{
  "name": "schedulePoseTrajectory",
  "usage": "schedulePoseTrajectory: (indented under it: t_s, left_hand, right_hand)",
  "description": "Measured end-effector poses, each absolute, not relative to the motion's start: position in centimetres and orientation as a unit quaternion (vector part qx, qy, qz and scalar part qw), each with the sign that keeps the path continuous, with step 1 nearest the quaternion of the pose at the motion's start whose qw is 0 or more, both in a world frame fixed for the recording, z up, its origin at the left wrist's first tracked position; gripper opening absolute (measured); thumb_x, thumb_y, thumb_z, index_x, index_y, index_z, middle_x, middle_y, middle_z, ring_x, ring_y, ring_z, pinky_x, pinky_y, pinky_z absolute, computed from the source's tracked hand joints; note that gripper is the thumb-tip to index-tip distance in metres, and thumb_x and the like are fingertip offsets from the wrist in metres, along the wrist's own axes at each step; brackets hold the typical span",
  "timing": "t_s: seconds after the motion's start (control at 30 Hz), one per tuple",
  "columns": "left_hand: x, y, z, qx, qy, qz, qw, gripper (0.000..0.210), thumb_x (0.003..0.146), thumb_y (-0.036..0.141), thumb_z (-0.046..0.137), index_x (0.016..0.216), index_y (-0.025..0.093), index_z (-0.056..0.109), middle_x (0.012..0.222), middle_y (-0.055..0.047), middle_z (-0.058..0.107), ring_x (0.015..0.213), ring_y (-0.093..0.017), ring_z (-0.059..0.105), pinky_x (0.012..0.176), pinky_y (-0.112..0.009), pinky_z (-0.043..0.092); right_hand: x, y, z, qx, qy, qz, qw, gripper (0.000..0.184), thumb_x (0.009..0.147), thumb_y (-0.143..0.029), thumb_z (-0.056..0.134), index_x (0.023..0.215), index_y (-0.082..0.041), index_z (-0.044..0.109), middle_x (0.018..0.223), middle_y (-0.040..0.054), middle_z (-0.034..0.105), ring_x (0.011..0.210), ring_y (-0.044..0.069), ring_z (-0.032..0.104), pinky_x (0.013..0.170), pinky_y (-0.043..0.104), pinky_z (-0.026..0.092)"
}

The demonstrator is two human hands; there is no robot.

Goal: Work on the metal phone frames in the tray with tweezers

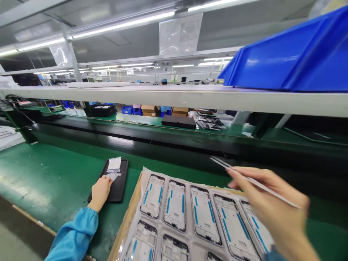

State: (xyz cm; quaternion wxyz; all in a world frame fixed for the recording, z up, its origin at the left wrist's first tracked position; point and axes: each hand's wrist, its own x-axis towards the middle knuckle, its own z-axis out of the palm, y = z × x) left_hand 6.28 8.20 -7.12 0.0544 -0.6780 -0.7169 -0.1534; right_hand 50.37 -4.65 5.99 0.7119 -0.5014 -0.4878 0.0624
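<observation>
My left hand [101,190], in a blue sleeve, rests at a shallow black tray [117,194] on the green bench. Its fingers are bent together at the edge of some small whitish, speckled pieces [113,176]; what the fingertips pinch is hidden. Just beyond lies a small stack of white sheets [114,164] in the same tray. My right hand [272,203] is closed around a pair of metal tweezers [244,176], whose tips point up and left, slightly apart with nothing between them. Below them, phone frames [174,206] with blue strips lie in rows.
A lined cardboard box [127,217] holds the phone frames in a moulded tray. A white shelf [163,95] crosses above the bench, carrying a large blue bin [288,54] at right. Beyond the black conveyor belt [122,139] sit a black case [178,122] and bagged parts [208,121].
</observation>
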Motion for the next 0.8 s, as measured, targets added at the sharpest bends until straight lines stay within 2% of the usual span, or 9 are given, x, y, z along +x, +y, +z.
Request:
schedulePoseTrajectory:
  t_s: [0.1, 0.17, 0.27, 0.37, 0.53, 0.8]
  left_hand:
    - [6.8, 8.5, -7.5, -0.670, -0.726, -0.142, 0.066, 0.018, 0.101, 0.024, 0.055, 0.096, 0.013, 0.067, 0.104, -0.007, 0.069, 0.095, -0.020, 0.067, 0.082, -0.037, 0.056]
    - [7.0, 8.8, -7.9, -0.663, -0.733, -0.138, 0.066, 0.014, 0.099, 0.024, 0.058, 0.097, 0.013, 0.067, 0.106, -0.007, 0.069, 0.097, -0.020, 0.067, 0.083, -0.038, 0.057]
    - [7.1, 9.1, -8.4, -0.660, -0.736, -0.139, 0.061, 0.014, 0.098, 0.025, 0.061, 0.102, 0.013, 0.067, 0.110, -0.007, 0.069, 0.100, -0.021, 0.067, 0.084, -0.039, 0.058]
    - [7.0, 9.4, -9.0, -0.664, -0.732, -0.142, 0.059, 0.015, 0.097, 0.026, 0.062, 0.106, 0.014, 0.066, 0.111, -0.007, 0.068, 0.103, -0.022, 0.066, 0.088, -0.041, 0.057]
    - [6.3, 9.6, -9.8, -0.676, -0.719, -0.147, 0.064, 0.015, 0.097, 0.026, 0.062, 0.103, 0.013, 0.066, 0.108, -0.007, 0.069, 0.100, -0.021, 0.066, 0.091, -0.043, 0.055]
    - [4.8, 10.2, -10.2, -0.694, -0.695, -0.178, 0.054, 0.014, 0.097, 0.026, 0.062, 0.093, 0.013, 0.066, 0.099, -0.005, 0.069, 0.094, -0.019, 0.067, 0.088, -0.041, 0.055]
  right_hand:
    - [48.9, 0.6, 2.1, -0.508, -0.472, 0.164, 0.702, 0.044, 0.063, -0.055, 0.088, 0.076, -0.016, 0.074, 0.056, 0.0045, 0.065, 0.047, 0.015, 0.059, 0.045, 0.024, 0.051]
    - [47.7, 2.7, -0.8, -0.510, -0.477, 0.222, 0.681, 0.052, 0.057, -0.064, 0.087, 0.067, -0.016, 0.070, 0.053, 0.0057, 0.063, 0.042, 0.015, 0.054, 0.038, 0.025, 0.046]
    - [45.9, 3.7, -3.6, -0.512, -0.498, 0.309, 0.629, 0.050, 0.059, -0.063, 0.087, 0.067, -0.017, 0.070, 0.053, 0.0059, 0.063, 0.043, 0.017, 0.054, 0.040, 0.027, 0.046]
    - [44.6, 3.4, -4.2, -0.508, -0.501, 0.352, 0.606, 0.049, 0.061, -0.063, 0.086, 0.070, -0.018, 0.069, 0.058, 0.0048, 0.065, 0.048, 0.017, 0.057, 0.045, 0.026, 0.047]
    - [44.1, 2.7, -3.1, -0.511, -0.494, 0.367, 0.600, 0.048, 0.061, -0.060, 0.088, 0.072, -0.017, 0.069, 0.054, 0.0039, 0.063, 0.050, 0.016, 0.056, 0.048, 0.026, 0.047]
    - [45.5, 2.2, -1.6, -0.502, -0.475, 0.350, 0.633, 0.049, 0.062, -0.058, 0.089, 0.075, -0.016, 0.069, 0.062, 0.0064, 0.068, 0.052, 0.016, 0.056, 0.050, 0.027, 0.047]
